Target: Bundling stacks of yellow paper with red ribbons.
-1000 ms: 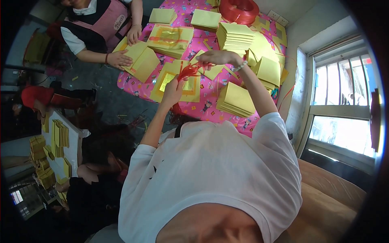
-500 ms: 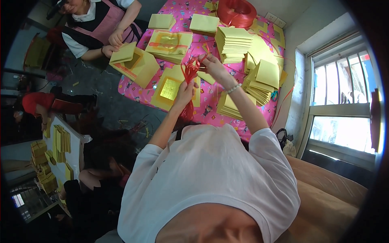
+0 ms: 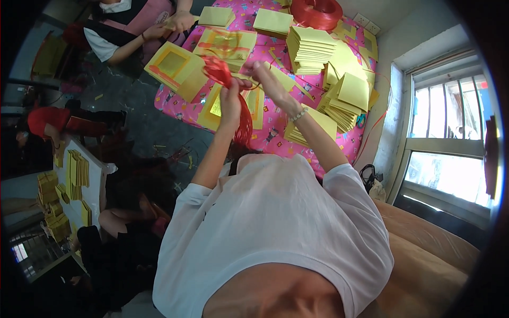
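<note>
My left hand [image 3: 230, 103] is closed round the middle of a bundle of red plastic string [image 3: 243, 124]. Its looped top fans out above the fist, smeared by motion, and the loose tails hang below toward my shirt. My right hand [image 3: 273, 87], wearing a beaded bracelet, is just right of the bundle. Its blurred fingers look pinched on a thin red strand running from the bundle. Beneath both hands lies a yellow paper sheet with a gold foil square [image 3: 216, 108], partly hidden by my left hand and the string.
A pink patterned tablecloth [image 3: 175, 106] covers the table. Stacks of yellow paper [image 3: 310, 50] stand at the right, with a red string coil [image 3: 316, 13] behind. A co-worker's hands [image 3: 180, 22] are at the far left edge. Another table [image 3: 98, 175] with yellow bundles stands left.
The bundle's looped top has swung up and left in my left hand. My right hand has shifted slightly down. The co-worker's hands have moved away from the yellow sheet at the table's left.
</note>
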Demonstrator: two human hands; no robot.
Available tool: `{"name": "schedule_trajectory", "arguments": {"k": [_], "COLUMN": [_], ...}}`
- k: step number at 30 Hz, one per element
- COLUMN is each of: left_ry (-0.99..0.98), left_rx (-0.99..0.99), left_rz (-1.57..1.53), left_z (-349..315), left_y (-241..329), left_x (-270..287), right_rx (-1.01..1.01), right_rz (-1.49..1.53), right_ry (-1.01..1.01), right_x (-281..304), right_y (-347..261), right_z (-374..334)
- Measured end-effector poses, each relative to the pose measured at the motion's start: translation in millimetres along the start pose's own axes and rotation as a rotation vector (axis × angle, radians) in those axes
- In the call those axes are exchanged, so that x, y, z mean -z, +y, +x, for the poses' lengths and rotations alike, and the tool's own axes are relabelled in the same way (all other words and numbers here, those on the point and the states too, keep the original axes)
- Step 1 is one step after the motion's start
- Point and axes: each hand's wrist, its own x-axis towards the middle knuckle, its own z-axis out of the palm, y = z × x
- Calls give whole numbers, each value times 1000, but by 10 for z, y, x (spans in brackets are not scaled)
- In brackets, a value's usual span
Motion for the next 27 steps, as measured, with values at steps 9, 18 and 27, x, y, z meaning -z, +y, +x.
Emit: {"name": "schedule_trajectory", "arguments": {"k": [9, 18, 27], "left_ry": [159, 466, 1000], "left_rx": [164, 245, 666], "left_rz": [-670, -961, -718], "left_z": [117, -535, -1483], "left_y": [579, 229, -1221], "left_x": [805, 2382, 3295], "right_rx": [-358, -554, -617], "right_rz": [158, -171, -121], "right_ry": [-1149, -1230, -1219], "right_x": [-285, 511, 529], "right_y": [388, 367, 307], "right_z": [-496, -163, 102]}}
